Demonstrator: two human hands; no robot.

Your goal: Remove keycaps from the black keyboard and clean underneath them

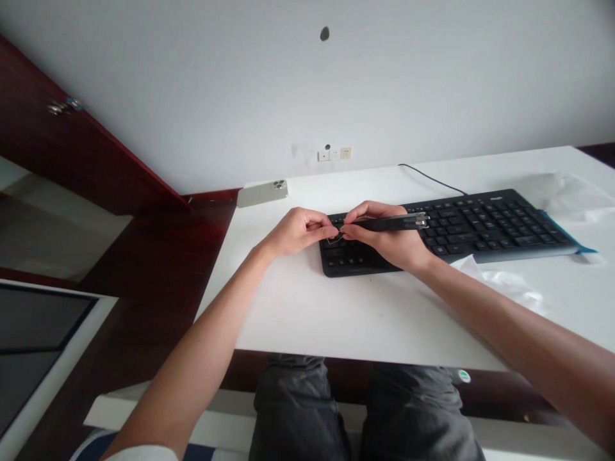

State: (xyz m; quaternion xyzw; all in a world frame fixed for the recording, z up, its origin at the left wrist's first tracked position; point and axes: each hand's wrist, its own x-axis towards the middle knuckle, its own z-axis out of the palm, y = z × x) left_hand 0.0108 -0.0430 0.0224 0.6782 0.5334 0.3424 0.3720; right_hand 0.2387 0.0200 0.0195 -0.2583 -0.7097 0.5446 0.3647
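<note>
A black keyboard [480, 230] lies on the white table, its left end under both hands. My right hand [391, 237] is closed round a slim black stick-like tool [389, 223] with a metal fitting at its right end. Thin wire [336, 239] shows by the fingertips, over the keys at the keyboard's left end; it looks like the wire of a keycap puller. My left hand [305, 232] pinches at that wire, its fingertips almost touching those of the right. What exactly the left fingers hold is too small to tell.
A phone [262, 194] lies face down at the table's back left. Crumpled white tissue [509, 285] is in front of the keyboard, and thin white wrapping [571, 195] is behind its right end. Something blue [562, 230] edges the keyboard's right side. A black cable [432, 178] runs back.
</note>
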